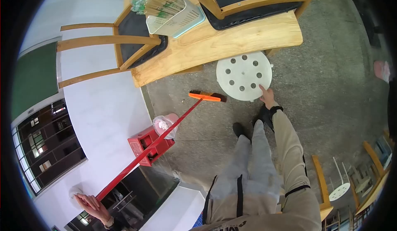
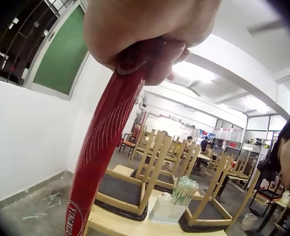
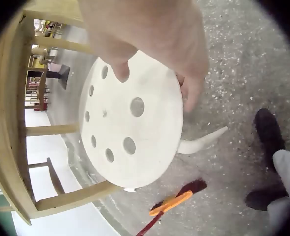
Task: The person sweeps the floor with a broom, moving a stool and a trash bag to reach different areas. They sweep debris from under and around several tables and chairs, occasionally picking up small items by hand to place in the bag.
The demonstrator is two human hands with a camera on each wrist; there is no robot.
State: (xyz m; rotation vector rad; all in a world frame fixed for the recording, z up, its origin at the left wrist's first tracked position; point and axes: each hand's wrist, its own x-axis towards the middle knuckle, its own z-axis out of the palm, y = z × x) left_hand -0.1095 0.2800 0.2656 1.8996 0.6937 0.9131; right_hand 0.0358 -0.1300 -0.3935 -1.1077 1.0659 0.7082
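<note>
the left hand (image 1: 89,201), at the lower left of the head view, is closed around the top end of a red broom handle (image 1: 144,152); the left wrist view confirms the fingers (image 2: 154,54) curled round the red shaft. the handle runs diagonally up to the right, ending in an orange broom head (image 1: 205,96) with dark bristles that sits on the concrete floor (image 1: 331,86), just left of a white round stool (image 1: 244,75).

the right hand (image 1: 267,96), centre right of the head view, grips the stool's rim at its lower right edge. in the right wrist view the thumb (image 3: 119,69) lies on top of the perforated seat while the other fingers (image 3: 191,93) wrap over the edge. the stool stands on the floor, partly under the edge of a wooden surface (image 1: 231,40) at the top centre.

on that surface, upturned wooden chairs (image 1: 120,44) rest with their dark seats down, and a pale box of wrapped chopsticks (image 1: 165,3) stands between them. a red dustpan (image 1: 145,145) stands against the white wall at centre left, with a pink bin (image 1: 165,125) just beside it.
</note>
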